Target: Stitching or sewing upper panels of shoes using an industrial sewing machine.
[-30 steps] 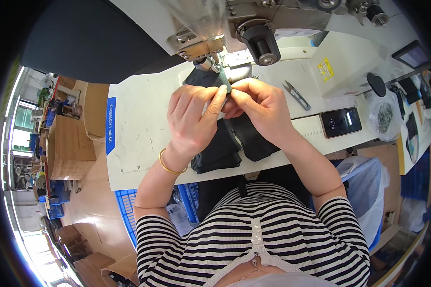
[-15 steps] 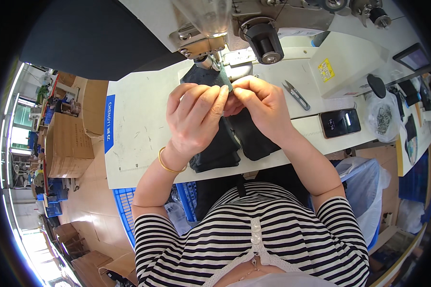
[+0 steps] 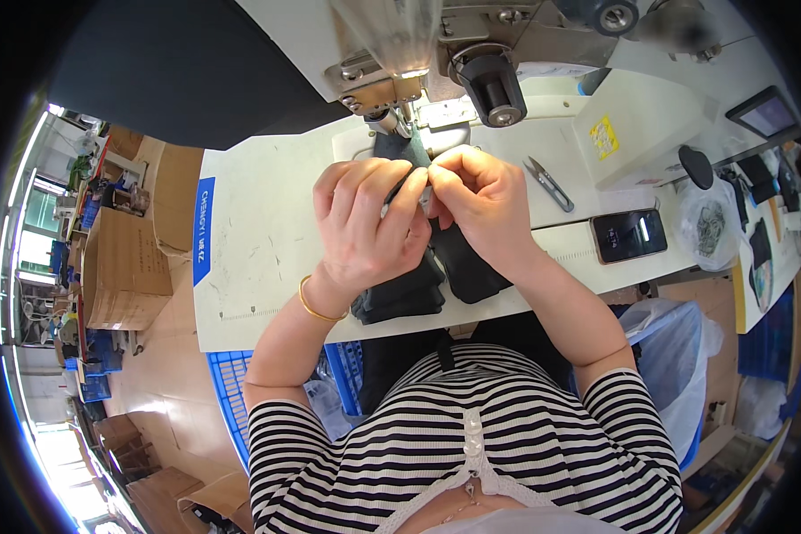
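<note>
A dark fabric piece [image 3: 390, 146] with a grey-green strip along its right side lies at the needle of a sewing machine [image 3: 378, 93]. Just in front of the needle, my left hand [image 3: 369, 218] is closed, its thumb and fingers pinching the near end of that piece. Close against it, my right hand [image 3: 481, 200] pinches the same end between thumb and forefinger. The fingers hide the pinched edge. Below my hands lie a stack of folded black fabric [image 3: 400, 298] and, to its right, another black fabric pile [image 3: 473, 271], both partly covered.
Thread snips [image 3: 550, 184] and a phone [image 3: 629, 236] lie on the white table [image 3: 267, 231] to the right. Farther right hangs a clear plastic bag [image 3: 710, 227]. A blue basket [image 3: 231, 383] and a lined bin [image 3: 672, 356] stand below the table edge.
My left hand has shifted slightly right and its fingers have curled differently. My right hand stays at the fabric's end. Less dark fabric shows left of the needle.
</note>
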The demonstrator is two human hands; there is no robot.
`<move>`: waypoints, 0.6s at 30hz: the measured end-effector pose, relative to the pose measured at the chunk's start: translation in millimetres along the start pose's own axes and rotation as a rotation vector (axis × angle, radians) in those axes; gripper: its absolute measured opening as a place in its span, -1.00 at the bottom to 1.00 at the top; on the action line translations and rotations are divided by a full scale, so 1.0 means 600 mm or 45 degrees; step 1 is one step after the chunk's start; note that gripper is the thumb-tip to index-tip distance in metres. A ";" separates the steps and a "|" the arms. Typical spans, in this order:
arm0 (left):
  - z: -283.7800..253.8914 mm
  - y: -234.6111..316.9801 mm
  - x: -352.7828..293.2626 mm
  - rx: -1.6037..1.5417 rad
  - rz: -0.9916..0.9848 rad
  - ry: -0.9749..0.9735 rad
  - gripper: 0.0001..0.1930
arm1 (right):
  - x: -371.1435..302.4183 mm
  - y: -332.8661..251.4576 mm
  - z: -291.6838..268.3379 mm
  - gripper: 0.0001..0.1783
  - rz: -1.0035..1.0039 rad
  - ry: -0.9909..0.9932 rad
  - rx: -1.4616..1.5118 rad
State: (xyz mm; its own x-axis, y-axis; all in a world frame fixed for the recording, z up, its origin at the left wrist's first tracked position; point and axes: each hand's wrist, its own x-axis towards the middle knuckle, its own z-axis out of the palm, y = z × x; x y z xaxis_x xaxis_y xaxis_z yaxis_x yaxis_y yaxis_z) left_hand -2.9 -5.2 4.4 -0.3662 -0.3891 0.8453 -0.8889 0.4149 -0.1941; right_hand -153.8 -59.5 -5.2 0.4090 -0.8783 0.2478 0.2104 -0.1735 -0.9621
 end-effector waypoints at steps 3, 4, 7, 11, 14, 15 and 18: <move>0.010 -0.008 -0.010 0.060 0.031 0.068 -0.72 | -0.003 0.000 0.004 -0.84 0.011 0.015 0.026; 0.013 -0.013 -0.013 0.081 0.084 0.107 -0.72 | -0.004 -0.001 0.006 -0.84 0.010 0.013 0.027; 0.014 -0.023 -0.018 0.017 0.157 0.108 -0.72 | -0.005 0.000 0.007 -0.83 0.012 0.024 0.046; 0.012 -0.024 -0.015 0.009 0.167 0.091 -0.72 | -0.006 0.002 0.008 -0.83 0.001 0.027 0.060; 0.014 -0.029 -0.016 -0.010 0.167 0.104 -0.72 | -0.005 0.000 0.010 -0.83 -0.003 0.034 0.062; 0.016 -0.031 -0.016 -0.015 0.172 0.114 -0.72 | -0.004 -0.001 0.009 -0.82 -0.003 0.035 0.050; 0.020 -0.034 -0.013 -0.017 0.172 0.124 -0.73 | -0.001 0.004 0.008 -0.83 -0.011 0.024 0.029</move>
State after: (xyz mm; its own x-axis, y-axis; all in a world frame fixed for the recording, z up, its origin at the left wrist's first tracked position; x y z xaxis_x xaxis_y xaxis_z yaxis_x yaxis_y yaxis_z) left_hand 15.0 -20.5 -4.1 -0.4528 -0.2476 0.8565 -0.8295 0.4694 -0.3028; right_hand -149.0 -57.4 -7.2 0.3901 -0.8852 0.2535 0.2337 -0.1711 -0.9571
